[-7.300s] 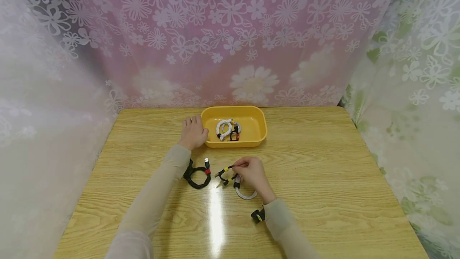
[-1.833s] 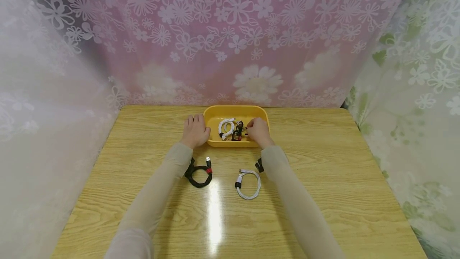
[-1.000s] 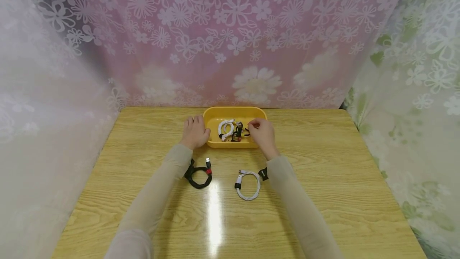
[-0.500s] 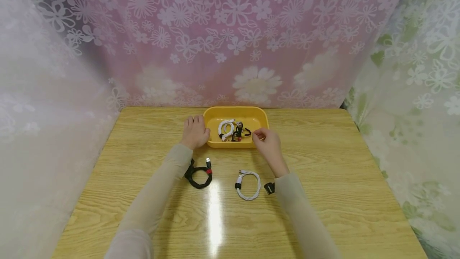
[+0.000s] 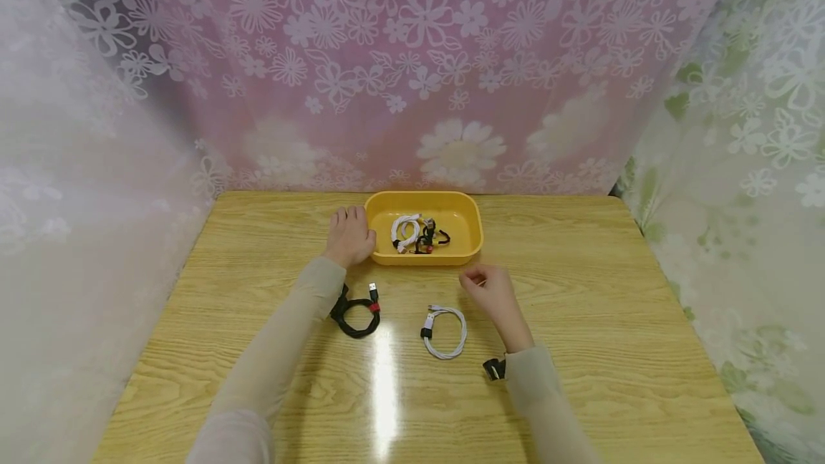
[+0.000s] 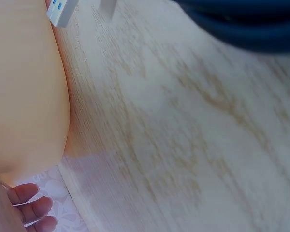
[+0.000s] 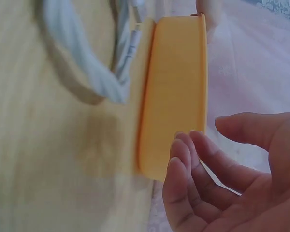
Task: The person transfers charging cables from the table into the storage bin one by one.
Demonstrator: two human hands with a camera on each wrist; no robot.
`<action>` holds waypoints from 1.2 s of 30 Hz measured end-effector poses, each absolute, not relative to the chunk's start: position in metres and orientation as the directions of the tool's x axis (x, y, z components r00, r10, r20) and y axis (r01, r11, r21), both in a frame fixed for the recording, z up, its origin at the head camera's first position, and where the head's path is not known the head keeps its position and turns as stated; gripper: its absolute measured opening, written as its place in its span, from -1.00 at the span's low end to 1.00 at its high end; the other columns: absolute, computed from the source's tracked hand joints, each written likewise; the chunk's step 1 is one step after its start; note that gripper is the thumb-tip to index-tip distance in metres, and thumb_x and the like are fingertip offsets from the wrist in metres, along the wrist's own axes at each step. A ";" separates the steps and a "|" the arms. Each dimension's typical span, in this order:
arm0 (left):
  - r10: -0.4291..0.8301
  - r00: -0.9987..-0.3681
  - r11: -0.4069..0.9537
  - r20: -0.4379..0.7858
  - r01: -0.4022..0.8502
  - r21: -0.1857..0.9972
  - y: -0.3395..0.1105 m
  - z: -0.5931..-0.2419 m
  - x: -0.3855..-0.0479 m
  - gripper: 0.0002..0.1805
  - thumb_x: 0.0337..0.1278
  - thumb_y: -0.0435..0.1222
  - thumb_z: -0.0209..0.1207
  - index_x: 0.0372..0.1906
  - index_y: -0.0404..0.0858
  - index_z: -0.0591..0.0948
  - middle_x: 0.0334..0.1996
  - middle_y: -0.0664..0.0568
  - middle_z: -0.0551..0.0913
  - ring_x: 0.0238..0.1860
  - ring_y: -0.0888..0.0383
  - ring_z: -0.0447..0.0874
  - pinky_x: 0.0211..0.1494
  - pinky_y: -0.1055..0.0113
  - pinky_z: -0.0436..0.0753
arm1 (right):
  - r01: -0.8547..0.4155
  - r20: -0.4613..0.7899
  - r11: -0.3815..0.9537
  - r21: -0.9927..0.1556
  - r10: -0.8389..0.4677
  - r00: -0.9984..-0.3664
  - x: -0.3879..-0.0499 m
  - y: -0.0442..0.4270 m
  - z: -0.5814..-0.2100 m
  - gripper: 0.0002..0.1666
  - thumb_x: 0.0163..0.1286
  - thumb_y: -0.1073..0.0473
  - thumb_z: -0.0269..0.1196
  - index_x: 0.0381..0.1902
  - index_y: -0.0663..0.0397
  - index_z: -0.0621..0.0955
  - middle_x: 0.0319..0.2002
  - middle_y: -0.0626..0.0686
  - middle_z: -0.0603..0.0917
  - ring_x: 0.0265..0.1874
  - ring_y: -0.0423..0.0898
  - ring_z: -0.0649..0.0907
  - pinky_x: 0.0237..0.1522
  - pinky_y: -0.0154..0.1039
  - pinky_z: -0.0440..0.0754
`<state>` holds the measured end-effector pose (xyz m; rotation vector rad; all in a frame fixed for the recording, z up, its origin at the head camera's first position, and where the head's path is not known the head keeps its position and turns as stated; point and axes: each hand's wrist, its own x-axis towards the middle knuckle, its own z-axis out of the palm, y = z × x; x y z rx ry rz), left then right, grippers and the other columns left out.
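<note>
At the left end of a yellow plastic bin [image 5: 425, 260], my left hand [image 5: 349, 237] holds the rim. In the left wrist view, its fingertips [image 6: 36, 209] show beyond the bin's wall [image 6: 29, 96]. My right hand [image 5: 495, 296] hovers in front of the bin's right corner, above a coiled white USB cable [image 5: 462, 335] on the table. The right wrist view shows the thumb apart from loosely bent fingers [image 7: 176, 188] with nothing between them. Inside the bin lie a coiled white cable [image 5: 394, 230] and small black cables [image 5: 443, 237] with a red tie.
A coiled black USB cable [image 5: 356, 335] with a red tie lies on the wooden table [image 5: 612, 321] near my left wrist, partly hidden by the sleeve. A black wrist-worn device [image 5: 494, 369] sits at my right wrist. Floral curtains [image 5: 412, 92] stand behind and at both sides.
My right hand carried a short black cable with yellow ties into the bin, let it go, then drew back toward me and right. My left hand stays at the bin.
</note>
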<state>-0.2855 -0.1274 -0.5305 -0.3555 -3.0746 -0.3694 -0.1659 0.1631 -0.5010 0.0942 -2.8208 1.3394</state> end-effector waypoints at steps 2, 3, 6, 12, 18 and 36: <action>0.221 -0.974 0.947 0.045 0.225 0.227 -0.127 -0.530 -0.286 -0.65 0.37 -0.21 -0.15 0.03 -0.40 0.36 -0.05 -0.27 0.40 0.05 -0.25 0.30 0.20 -0.05 0.24 | -0.036 0.016 0.638 -0.769 -0.037 -0.999 -0.161 0.166 -0.504 -0.83 0.31 0.26 0.27 -0.30 0.30 0.70 -0.40 0.12 0.69 -0.35 0.03 0.63 -0.29 -0.17 0.54; 0.222 -0.974 0.948 0.044 0.226 0.225 -0.127 -0.530 -0.286 -0.65 0.37 -0.21 -0.16 0.03 -0.40 0.36 -0.05 -0.27 0.39 0.05 -0.25 0.30 0.19 -0.05 0.24 | -0.029 0.009 0.639 -0.768 -0.034 -0.999 -0.158 0.167 -0.505 -0.83 0.32 0.26 0.27 -0.30 0.30 0.70 -0.40 0.12 0.68 -0.36 0.03 0.63 -0.29 -0.17 0.54; 0.224 -0.974 0.949 0.040 0.227 0.218 -0.127 -0.529 -0.286 -0.66 0.38 -0.21 -0.16 0.03 -0.40 0.35 -0.04 -0.28 0.38 0.05 -0.24 0.28 0.18 -0.04 0.24 | -0.007 -0.009 0.650 -0.760 -0.021 -1.000 -0.153 0.170 -0.510 -0.85 0.32 0.25 0.29 -0.30 0.28 0.70 -0.41 0.09 0.68 -0.36 0.00 0.63 -0.30 -0.18 0.55; 0.226 -0.973 0.949 0.039 0.229 0.216 -0.126 -0.528 -0.286 -0.65 0.38 -0.21 -0.16 0.04 -0.41 0.34 -0.02 -0.28 0.36 0.06 -0.24 0.26 0.18 -0.04 0.24 | 0.036 -0.055 0.649 -0.760 -0.010 -0.998 -0.144 0.172 -0.515 -0.85 0.32 0.22 0.29 -0.30 0.25 0.69 -0.42 0.04 0.67 -0.37 -0.04 0.62 -0.30 -0.19 0.54; 0.222 -0.975 0.951 0.028 0.222 0.213 -0.125 -0.527 -0.286 -0.64 0.39 -0.20 -0.16 0.06 -0.41 0.34 0.01 -0.29 0.36 0.10 -0.26 0.26 0.22 -0.06 0.23 | 0.085 -0.107 0.648 -0.757 0.006 -0.994 -0.137 0.168 -0.523 -0.89 0.29 0.23 0.32 -0.31 0.20 0.70 -0.45 0.02 0.65 -0.42 -0.10 0.59 -0.32 -0.21 0.52; 0.215 -0.976 0.950 0.034 0.217 0.226 -0.127 -0.533 -0.287 -0.66 0.39 -0.20 -0.15 0.03 -0.40 0.33 -0.03 -0.27 0.33 0.07 -0.25 0.24 0.18 -0.04 0.23 | 0.097 -0.109 0.648 -0.756 0.021 -0.994 -0.123 0.157 -0.540 -0.92 0.19 0.26 0.37 -0.35 0.16 0.69 -0.54 -0.01 0.61 -0.58 -0.15 0.52 -0.47 -0.23 0.48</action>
